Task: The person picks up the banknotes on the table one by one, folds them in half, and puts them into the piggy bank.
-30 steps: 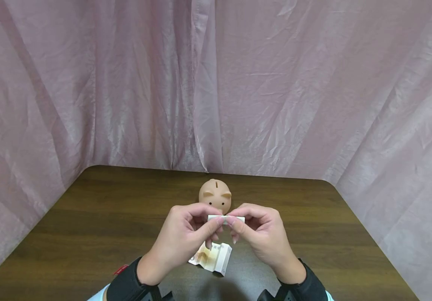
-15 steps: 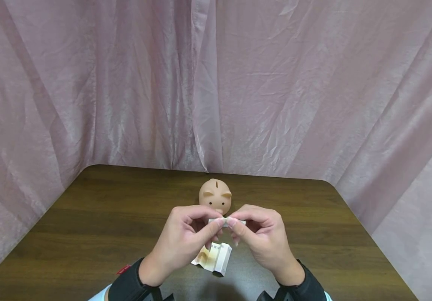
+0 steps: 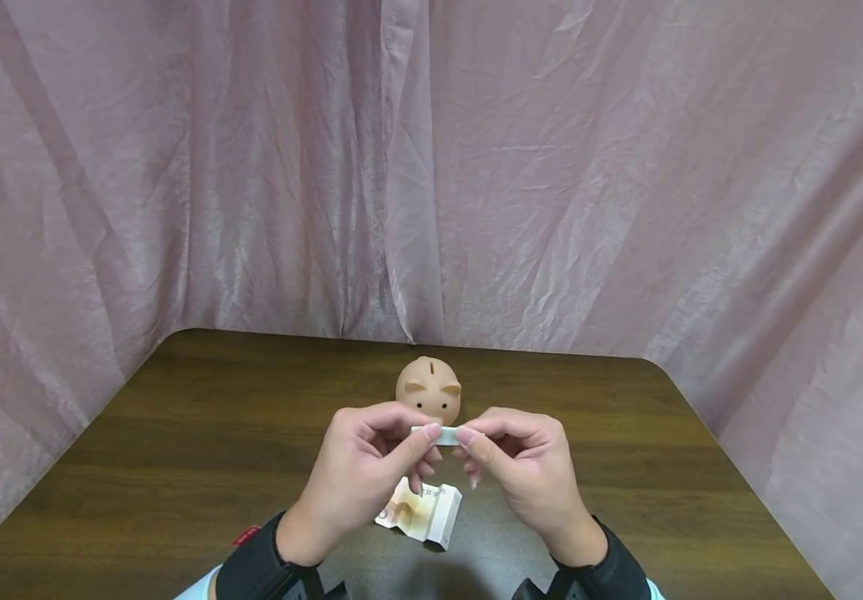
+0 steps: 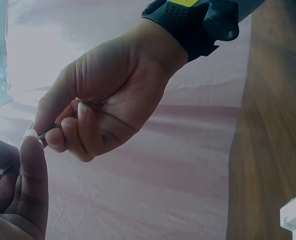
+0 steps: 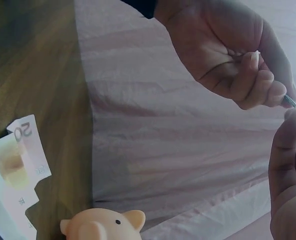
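My left hand (image 3: 363, 467) pinches one end of a small, narrow folded banknote (image 3: 448, 437), pale green-white, between thumb and forefinger. At the other end my right hand (image 3: 519, 467) pinches it the same way, and a short stretch shows between the thumbs. In the right wrist view, a greenish edge of the folded banknote (image 5: 290, 101) peeks out at the left hand's fingertips. Below the hands, a creased banknote (image 3: 423, 512) marked 20 in the right wrist view lies on the table, standing up along its folds. Other fingers of both hands curl beneath, partly hidden.
A peach piggy bank (image 3: 428, 388) with a slot on top stands just beyond the hands, its lower front partly covered by them. The dark wooden table (image 3: 251, 408) meets a pink curtain (image 3: 536, 175) behind and at both sides.
The thumbs, nearly touching half a second ago, have drawn slightly apart, so more of the folded banknote shows. My left hand has shifted a little left. The piggy bank and creased banknote stay put.
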Motion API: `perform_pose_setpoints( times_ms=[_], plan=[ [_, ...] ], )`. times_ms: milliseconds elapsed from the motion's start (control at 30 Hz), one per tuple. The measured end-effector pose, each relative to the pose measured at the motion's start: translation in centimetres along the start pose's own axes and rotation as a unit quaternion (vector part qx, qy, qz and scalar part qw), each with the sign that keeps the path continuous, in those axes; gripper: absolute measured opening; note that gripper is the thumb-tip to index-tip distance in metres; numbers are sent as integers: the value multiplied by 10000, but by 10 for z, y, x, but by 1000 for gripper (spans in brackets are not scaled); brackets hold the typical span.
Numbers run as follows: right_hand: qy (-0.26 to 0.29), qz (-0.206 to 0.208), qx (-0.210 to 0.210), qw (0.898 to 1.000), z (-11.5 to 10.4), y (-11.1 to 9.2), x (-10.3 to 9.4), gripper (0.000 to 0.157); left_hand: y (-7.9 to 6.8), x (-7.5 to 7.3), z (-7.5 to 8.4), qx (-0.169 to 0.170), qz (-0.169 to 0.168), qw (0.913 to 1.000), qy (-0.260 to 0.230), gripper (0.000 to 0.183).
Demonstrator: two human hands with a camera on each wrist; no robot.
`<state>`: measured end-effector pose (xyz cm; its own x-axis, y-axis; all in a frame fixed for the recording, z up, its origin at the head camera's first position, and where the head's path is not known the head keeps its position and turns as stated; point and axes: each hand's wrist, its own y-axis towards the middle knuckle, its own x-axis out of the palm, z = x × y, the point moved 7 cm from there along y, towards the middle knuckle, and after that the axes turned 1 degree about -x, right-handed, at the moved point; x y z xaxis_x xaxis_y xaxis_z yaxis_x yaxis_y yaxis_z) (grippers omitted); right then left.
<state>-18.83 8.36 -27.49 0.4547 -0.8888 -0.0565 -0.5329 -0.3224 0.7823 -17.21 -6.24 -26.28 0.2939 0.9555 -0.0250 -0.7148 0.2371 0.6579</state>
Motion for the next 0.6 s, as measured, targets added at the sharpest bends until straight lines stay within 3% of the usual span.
perform_pose_setpoints(
  times_ms=[167,400,600],
  plan=[
    [66,-20,-11,10000,4,-1,-3,12,1,0,-2,-54,-59,9999,-127,11],
    [18,131,367,9992,6,-1,-7,15,2,-4,-5,-73,21,9985,-535,9],
    [10,269,341,9991,7,-1,-9,13,2,-4,-6,-25,43,9985,-553,9]
  ],
)
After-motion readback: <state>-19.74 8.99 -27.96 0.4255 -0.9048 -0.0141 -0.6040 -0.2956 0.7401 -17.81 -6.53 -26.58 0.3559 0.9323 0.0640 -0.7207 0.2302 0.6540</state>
